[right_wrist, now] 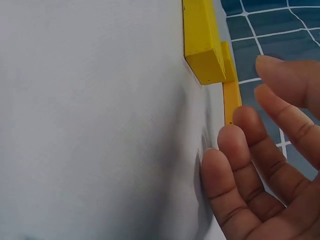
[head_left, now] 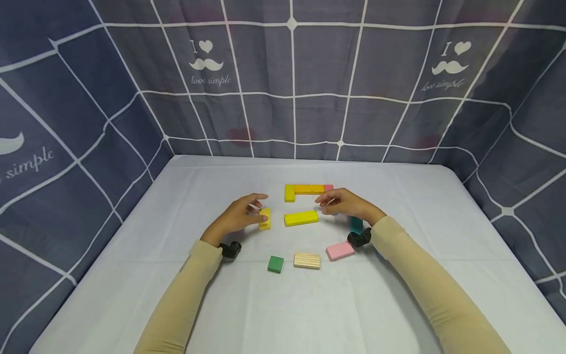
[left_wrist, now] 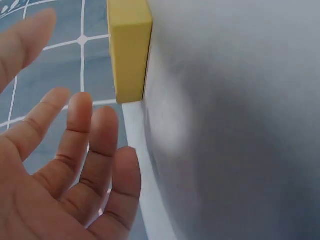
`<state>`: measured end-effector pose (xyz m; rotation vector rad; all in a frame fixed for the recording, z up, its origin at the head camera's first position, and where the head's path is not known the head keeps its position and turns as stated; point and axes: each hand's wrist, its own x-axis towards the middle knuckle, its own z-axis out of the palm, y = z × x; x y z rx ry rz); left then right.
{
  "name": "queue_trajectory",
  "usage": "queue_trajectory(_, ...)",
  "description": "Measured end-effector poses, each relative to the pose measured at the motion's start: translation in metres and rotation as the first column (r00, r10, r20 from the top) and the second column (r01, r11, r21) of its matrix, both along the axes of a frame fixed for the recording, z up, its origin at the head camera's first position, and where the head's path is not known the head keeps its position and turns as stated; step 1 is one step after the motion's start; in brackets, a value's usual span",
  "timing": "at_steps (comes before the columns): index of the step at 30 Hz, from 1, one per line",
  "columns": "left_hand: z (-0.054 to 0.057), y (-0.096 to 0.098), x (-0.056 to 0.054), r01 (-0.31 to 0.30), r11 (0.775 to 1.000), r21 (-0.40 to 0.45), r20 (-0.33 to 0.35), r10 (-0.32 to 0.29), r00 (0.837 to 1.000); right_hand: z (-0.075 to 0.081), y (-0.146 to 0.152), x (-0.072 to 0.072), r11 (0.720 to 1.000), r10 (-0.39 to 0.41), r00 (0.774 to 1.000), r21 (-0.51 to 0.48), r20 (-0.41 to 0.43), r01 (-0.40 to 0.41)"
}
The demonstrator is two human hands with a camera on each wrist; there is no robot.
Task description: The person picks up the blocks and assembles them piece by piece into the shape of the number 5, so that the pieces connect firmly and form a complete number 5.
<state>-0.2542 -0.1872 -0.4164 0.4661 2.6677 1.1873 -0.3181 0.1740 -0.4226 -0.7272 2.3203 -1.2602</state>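
Left of the frame's centre, the left hand (head_left: pixel 239 215) has its fingers released and loosely bent at a pale yellow block (head_left: pixel 265 225) on the surface (head_left: pixel 376 314), with a green block (head_left: pixel 275 264) lower down. Mid-frame lies a longer yellow block (head_left: pixel 301 218) — above it a short yellow block (head_left: pixel 289 194), an orange bar (head_left: pixel 309 189) and a pink piece (head_left: pixel 328 187) touch, presumably lined up to form one edge, while a ribbed wooden block (head_left: pixel 307 261) sits below. Rightward, the right hand (head_left: pixel 347 204) also has released fingers — both palms probably held apart to leave the middle uncovered — near a pink block (head_left: pixel 340 250) and a partly hidden teal block (head_left: pixel 355 224)
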Motion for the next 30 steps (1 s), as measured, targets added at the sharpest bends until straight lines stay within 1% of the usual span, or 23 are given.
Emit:
queue_trajectory(4,-0.001,-0.006,0.0,0.002,1.0,0.001,0.014,-0.002,1.0,0.003,-0.004,-0.002,0.998,0.051,0.999,0.037,-0.011,-0.051)
queue_trajectory(9,-0.002,-0.013,-0.001,-0.012,1.0,-0.002,0.058,0.012,0.998,0.003,-0.007,-0.006,0.995,0.092,0.996,0.044,0.002,-0.092)
queue_trajectory(13,-0.002,-0.016,-0.001,-0.021,1.0,-0.018,0.101,0.023,0.995,0.003,-0.012,-0.008,0.993,0.093,0.995,0.072,0.024,-0.094)
queue_trajectory(17,-0.003,-0.019,-0.003,-0.006,0.999,-0.032,0.116,0.01,0.993,0.004,-0.015,-0.009,0.99,0.094,0.995,0.106,0.026,-0.096)
queue_trajectory(22,-0.006,-0.02,-0.004,-0.012,0.998,-0.063,0.117,0.019,0.993,0.005,-0.018,-0.007,0.988,0.096,0.995,0.118,0.015,-0.097)
queue_trajectory(30,-0.005,-0.018,-0.004,-0.032,0.995,-0.093,0.118,0.043,0.992,0.002,-0.019,-0.007,0.985,0.111,0.994,0.135,-0.016,-0.108)
